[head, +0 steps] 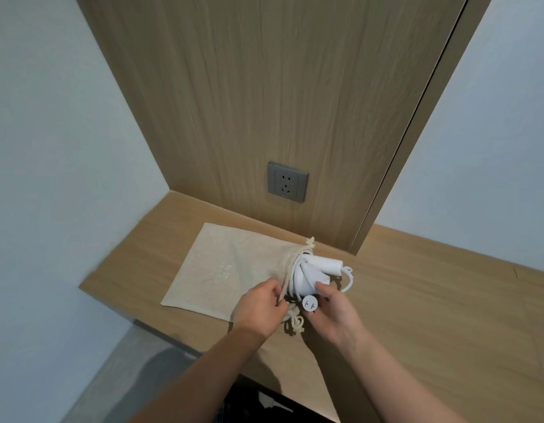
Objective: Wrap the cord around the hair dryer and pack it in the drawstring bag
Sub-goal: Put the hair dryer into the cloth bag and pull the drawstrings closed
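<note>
While bag point(221, 270) gapes, dryer point(307, 277) at mouth

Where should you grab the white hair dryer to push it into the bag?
Probably by its round body, coming from the right side, the one away from the bag. The bag's mouth lies at the dryer's left, so a grip on the right leaves that end free to slide in. The right hand is already there, with the plug by its thumb. The left hand pinches the bag's edge.

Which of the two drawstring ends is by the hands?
The knotted end on the desk between the wrists, below the left hand. The other sticks up behind the bag mouth.
</note>
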The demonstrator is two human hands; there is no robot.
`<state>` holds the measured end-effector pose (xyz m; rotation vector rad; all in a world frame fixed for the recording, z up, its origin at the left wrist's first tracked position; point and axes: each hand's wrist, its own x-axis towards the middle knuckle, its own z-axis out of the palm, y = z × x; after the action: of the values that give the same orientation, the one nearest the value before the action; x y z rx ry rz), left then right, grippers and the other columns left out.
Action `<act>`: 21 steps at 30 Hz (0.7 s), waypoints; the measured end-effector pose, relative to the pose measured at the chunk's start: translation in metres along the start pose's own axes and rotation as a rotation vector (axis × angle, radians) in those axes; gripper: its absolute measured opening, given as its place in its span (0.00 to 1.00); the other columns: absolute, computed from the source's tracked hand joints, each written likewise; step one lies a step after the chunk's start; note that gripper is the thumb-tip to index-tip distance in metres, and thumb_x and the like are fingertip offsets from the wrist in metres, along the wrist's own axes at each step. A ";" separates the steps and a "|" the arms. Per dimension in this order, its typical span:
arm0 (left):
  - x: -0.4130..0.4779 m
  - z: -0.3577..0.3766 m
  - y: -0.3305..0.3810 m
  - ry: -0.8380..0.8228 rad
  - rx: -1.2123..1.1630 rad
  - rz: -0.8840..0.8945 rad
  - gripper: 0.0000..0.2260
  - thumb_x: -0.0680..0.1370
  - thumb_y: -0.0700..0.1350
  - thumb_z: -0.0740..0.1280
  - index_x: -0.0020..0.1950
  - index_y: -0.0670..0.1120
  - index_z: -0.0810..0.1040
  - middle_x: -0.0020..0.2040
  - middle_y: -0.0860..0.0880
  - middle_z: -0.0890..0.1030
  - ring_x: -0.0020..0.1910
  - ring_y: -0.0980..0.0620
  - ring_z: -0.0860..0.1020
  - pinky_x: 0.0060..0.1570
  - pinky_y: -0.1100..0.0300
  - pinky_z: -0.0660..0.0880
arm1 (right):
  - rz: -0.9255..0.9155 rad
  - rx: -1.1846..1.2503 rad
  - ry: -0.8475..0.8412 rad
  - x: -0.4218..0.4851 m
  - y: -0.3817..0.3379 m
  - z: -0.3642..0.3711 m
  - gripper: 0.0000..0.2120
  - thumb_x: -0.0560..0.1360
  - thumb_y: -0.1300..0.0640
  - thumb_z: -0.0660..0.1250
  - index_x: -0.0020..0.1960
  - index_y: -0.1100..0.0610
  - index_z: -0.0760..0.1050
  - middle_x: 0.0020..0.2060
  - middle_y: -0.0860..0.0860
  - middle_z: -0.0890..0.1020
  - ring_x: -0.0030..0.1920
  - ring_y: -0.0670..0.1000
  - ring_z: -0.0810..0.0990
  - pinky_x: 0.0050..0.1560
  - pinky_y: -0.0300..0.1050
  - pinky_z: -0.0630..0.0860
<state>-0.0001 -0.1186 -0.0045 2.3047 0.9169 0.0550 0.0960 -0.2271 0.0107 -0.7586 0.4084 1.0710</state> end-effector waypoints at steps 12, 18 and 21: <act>-0.002 0.003 0.024 -0.087 0.050 -0.156 0.24 0.76 0.62 0.63 0.26 0.50 0.65 0.24 0.53 0.68 0.25 0.56 0.67 0.28 0.60 0.62 | -0.243 -0.710 0.327 0.005 0.006 -0.041 0.11 0.71 0.71 0.69 0.52 0.69 0.76 0.39 0.58 0.81 0.37 0.53 0.81 0.35 0.35 0.81; 0.002 0.001 0.017 -0.160 0.121 -0.082 0.17 0.77 0.51 0.64 0.30 0.51 0.65 0.29 0.53 0.69 0.29 0.55 0.69 0.30 0.60 0.64 | -0.059 -0.559 0.244 0.001 -0.010 -0.047 0.02 0.73 0.69 0.66 0.42 0.65 0.75 0.28 0.55 0.81 0.24 0.47 0.79 0.25 0.35 0.78; -0.003 0.001 0.006 -0.205 0.082 -0.025 0.17 0.78 0.49 0.63 0.30 0.50 0.63 0.29 0.52 0.68 0.31 0.52 0.68 0.33 0.59 0.65 | -0.015 -0.434 0.241 0.002 -0.007 -0.046 0.05 0.74 0.67 0.66 0.40 0.63 0.75 0.23 0.51 0.80 0.21 0.44 0.77 0.23 0.34 0.76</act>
<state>0.0012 -0.1245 -0.0010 2.3223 0.8556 -0.2294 0.1060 -0.2610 -0.0191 -1.2832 0.3768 1.0706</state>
